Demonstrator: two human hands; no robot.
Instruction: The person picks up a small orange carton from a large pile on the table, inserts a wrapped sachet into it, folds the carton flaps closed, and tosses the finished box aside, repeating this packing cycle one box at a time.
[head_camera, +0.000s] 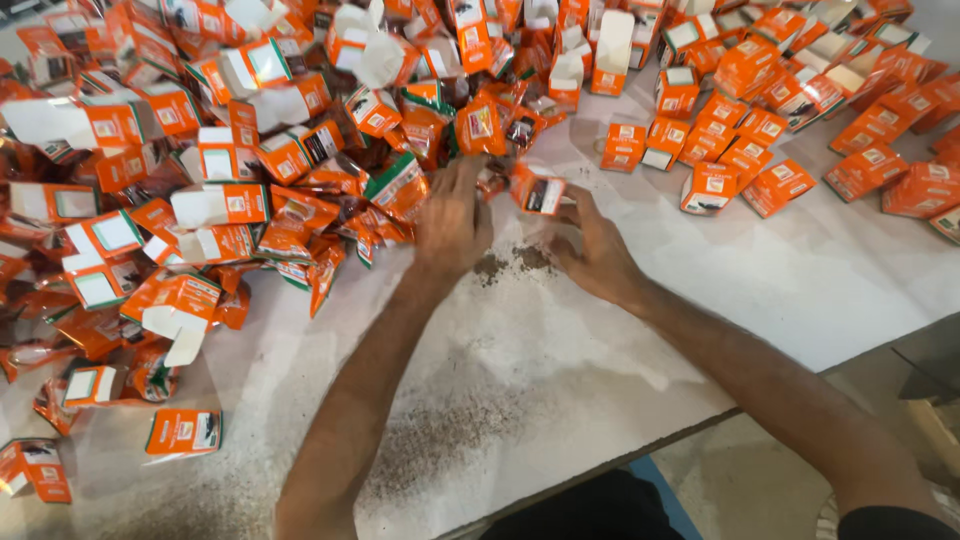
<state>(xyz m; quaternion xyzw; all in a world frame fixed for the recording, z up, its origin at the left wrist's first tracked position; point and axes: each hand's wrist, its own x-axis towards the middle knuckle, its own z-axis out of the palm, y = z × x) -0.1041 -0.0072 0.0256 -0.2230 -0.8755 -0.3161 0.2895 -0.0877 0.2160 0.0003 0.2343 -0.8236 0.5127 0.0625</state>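
My left hand (452, 225) reaches forward into a heap of orange foil pouches (340, 215), fingers spread and palm down on them. My right hand (590, 250) grips a small orange carton (538, 190) by its lower edge, just right of the left hand. The carton's open end faces left toward the pouches. Dark loose powder (510, 262) lies spilled on the white table (800, 270) between the two hands.
Open and flattened orange cartons (215, 150) are heaped at the left and back. Several closed upright cartons (740, 140) stand at the back right. More dark powder (450, 440) is scattered near the table's front edge (600, 465). Floor shows at the lower right.
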